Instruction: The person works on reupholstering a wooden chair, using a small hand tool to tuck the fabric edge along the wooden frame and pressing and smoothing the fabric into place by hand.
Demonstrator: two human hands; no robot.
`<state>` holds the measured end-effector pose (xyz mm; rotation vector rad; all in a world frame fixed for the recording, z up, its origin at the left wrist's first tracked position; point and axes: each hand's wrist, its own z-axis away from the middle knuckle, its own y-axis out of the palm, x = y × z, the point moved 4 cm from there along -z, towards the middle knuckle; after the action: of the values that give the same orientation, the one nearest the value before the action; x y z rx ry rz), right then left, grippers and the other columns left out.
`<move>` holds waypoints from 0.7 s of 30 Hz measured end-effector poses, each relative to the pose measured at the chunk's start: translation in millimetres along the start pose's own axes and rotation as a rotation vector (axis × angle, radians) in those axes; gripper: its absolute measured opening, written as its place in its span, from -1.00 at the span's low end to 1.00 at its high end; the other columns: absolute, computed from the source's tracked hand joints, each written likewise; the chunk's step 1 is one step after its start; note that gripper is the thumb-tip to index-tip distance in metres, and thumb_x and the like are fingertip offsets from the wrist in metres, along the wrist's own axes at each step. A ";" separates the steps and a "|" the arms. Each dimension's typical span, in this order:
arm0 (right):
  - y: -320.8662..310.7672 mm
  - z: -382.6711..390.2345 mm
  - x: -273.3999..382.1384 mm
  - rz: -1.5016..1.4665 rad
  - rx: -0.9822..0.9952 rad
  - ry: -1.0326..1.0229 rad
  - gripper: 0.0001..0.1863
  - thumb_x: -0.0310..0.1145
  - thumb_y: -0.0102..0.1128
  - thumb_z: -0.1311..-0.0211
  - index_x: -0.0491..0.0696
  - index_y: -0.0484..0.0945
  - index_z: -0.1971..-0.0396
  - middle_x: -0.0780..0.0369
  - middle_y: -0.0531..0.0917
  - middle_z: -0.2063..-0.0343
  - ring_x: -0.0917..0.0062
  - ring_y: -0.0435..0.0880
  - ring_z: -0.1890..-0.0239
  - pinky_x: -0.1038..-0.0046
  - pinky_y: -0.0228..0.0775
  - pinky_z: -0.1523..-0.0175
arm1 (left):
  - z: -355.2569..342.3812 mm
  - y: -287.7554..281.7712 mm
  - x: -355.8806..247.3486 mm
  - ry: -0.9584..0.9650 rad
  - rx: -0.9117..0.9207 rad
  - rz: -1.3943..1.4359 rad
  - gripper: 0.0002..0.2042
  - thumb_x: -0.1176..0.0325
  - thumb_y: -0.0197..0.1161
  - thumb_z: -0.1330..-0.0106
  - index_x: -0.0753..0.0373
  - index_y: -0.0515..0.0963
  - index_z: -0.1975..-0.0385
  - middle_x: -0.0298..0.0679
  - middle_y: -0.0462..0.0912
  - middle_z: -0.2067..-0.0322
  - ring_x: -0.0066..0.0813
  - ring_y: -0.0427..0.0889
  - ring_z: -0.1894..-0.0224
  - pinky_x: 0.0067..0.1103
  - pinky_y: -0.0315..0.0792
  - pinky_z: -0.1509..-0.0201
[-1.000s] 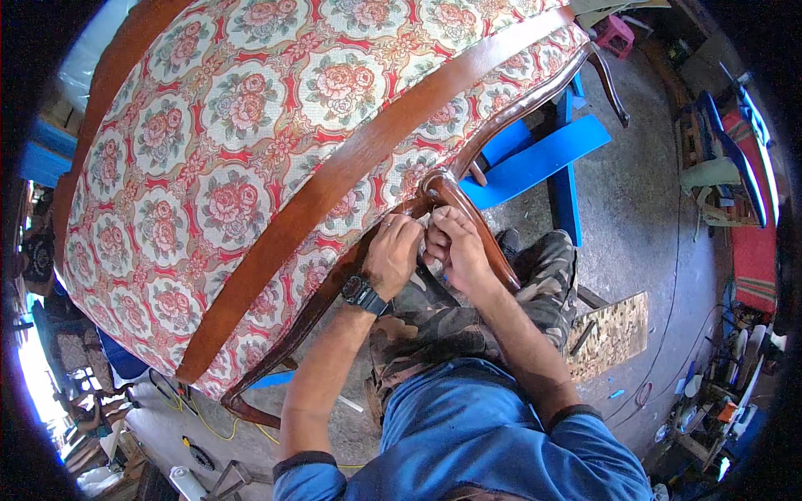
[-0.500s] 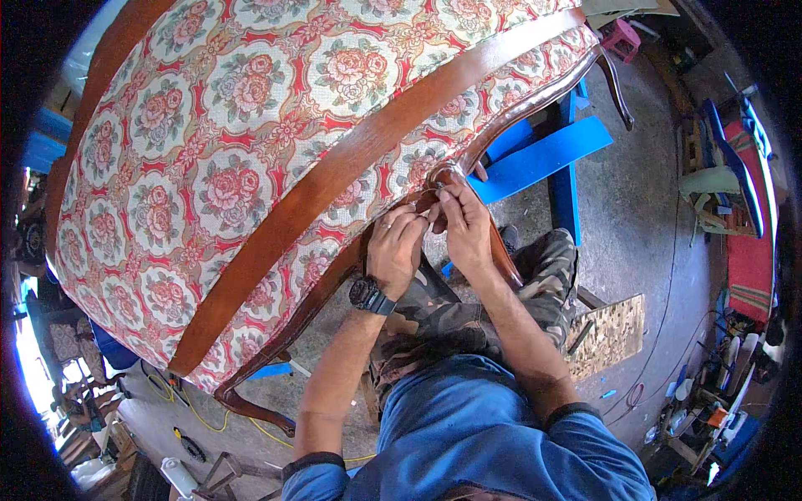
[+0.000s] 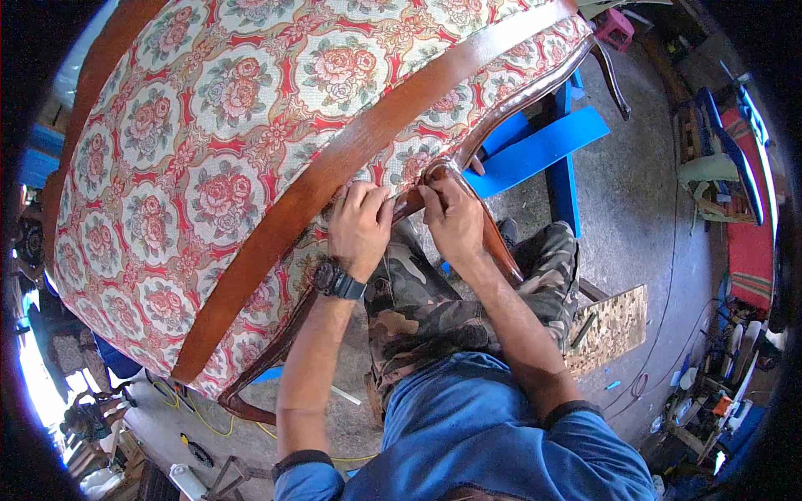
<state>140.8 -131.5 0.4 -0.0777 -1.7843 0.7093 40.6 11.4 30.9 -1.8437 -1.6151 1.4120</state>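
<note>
A large upholstered seat [image 3: 225, 192] in rose-patterned fabric lies tilted before me, with a wide brown band [image 3: 292, 204] across it and a carved wooden frame [image 3: 510, 96] along its near edge. My left hand [image 3: 361, 224], a dark watch on its wrist, presses against the fabric near the band with its fingers curled together. My right hand [image 3: 455, 219] is closed beside the scrolled top of a curved wooden leg [image 3: 499, 242]. Whatever either hand pinches is hidden or too thin to make out.
Blue boards [image 3: 547, 154] of a stand are under the frame. A speckled wooden board [image 3: 610, 330] lies right of my camouflage-clad legs. A yellow cord [image 3: 221, 426] runs over the floor at lower left. Tools and scraps [image 3: 710, 401] crowd the right side; a pink stool [image 3: 616, 29] stands far off.
My hands, close together at the scroll before, are now apart. The left hand has moved left and up along the fabric edge; the right stays near the scroll, its fingers more curled.
</note>
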 end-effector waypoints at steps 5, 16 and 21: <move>1.8 -1.8 10.5 0.141 -0.065 -0.127 -0.82 -0.32 0.31 -0.41 -0.12 0.62 0.30 -0.06 0.67 0.55 -0.09 0.70 0.42 0.00 0.51 0.31 | -10.5 -1.2 9.0 0.021 0.097 0.052 -0.83 0.49 0.42 -0.26 0.27 0.66 0.18 -0.22 0.66 0.20 -0.10 0.69 0.14 -0.26 0.59 0.03; 4.3 -1.8 16.8 0.167 -0.106 -0.181 -0.84 -0.36 0.30 -0.39 -0.13 0.60 0.32 -0.06 0.67 0.56 -0.07 0.70 0.44 0.00 0.51 0.30 | -6.2 3.7 10.5 0.243 0.027 -0.015 -0.81 0.55 0.42 -0.21 0.25 0.66 0.18 -0.21 0.64 0.27 -0.14 0.68 0.21 -0.29 0.60 0.11; 7.1 -2.2 16.6 0.195 -0.103 -0.180 -0.86 -0.38 0.32 -0.36 -0.14 0.60 0.31 -0.07 0.67 0.56 -0.07 0.70 0.44 0.00 0.50 0.30 | -5.9 2.6 11.3 0.214 -0.018 0.031 -0.79 0.58 0.44 -0.18 0.26 0.68 0.19 -0.21 0.64 0.28 -0.14 0.67 0.22 -0.30 0.59 0.12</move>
<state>135.0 -118.2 11.3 -0.2676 -2.0046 0.7825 45.5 22.6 26.4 -1.9627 -1.5038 1.1698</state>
